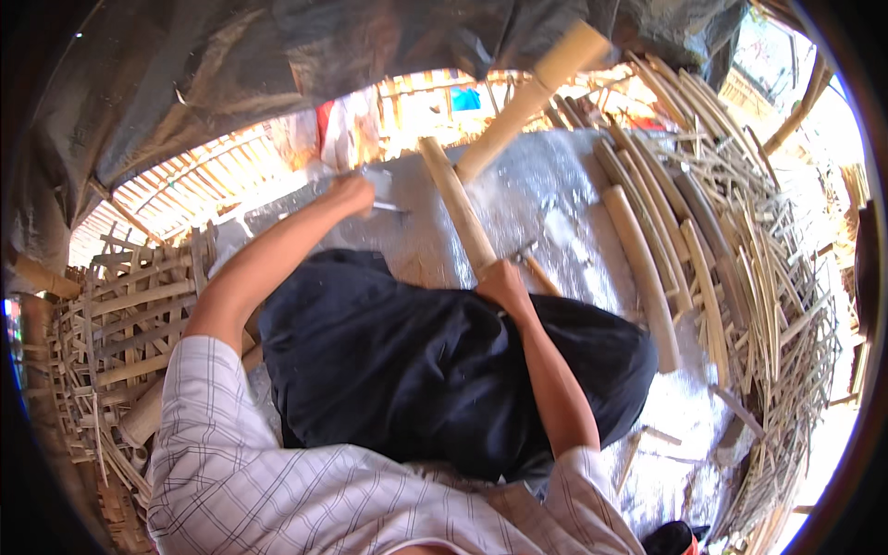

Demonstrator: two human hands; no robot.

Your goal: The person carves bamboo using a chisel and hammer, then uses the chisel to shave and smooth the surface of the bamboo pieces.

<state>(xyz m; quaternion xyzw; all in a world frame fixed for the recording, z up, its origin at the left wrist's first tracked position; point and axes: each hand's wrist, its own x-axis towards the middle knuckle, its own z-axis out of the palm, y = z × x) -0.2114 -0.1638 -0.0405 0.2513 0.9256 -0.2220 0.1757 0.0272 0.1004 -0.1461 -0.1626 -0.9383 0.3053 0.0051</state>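
Observation:
My left hand [351, 196] is out to the left, closed around a tool with a thin metal part [390, 208] pointing right; its handle is hidden in the fist. My right hand [504, 285] grips the near end of a bamboo piece [458, 208], which slants away to the far left. A second, thicker bamboo piece [532, 102] rises toward the far right, its lower end beside the first piece; I cannot tell whether they touch. Just right of my right hand lies a hammer-like tool [539, 273] with a wooden handle. Black cloth [425, 361] covers my lap.
A shiny grey sheet [564, 227] spreads under the work. Several bamboo lengths [640, 268] lie to the right, beside a heap of thin split strips [772, 277]. Woven bamboo lattice [139, 319] stands at the left. A dark tarp [250, 74] hangs across the far side.

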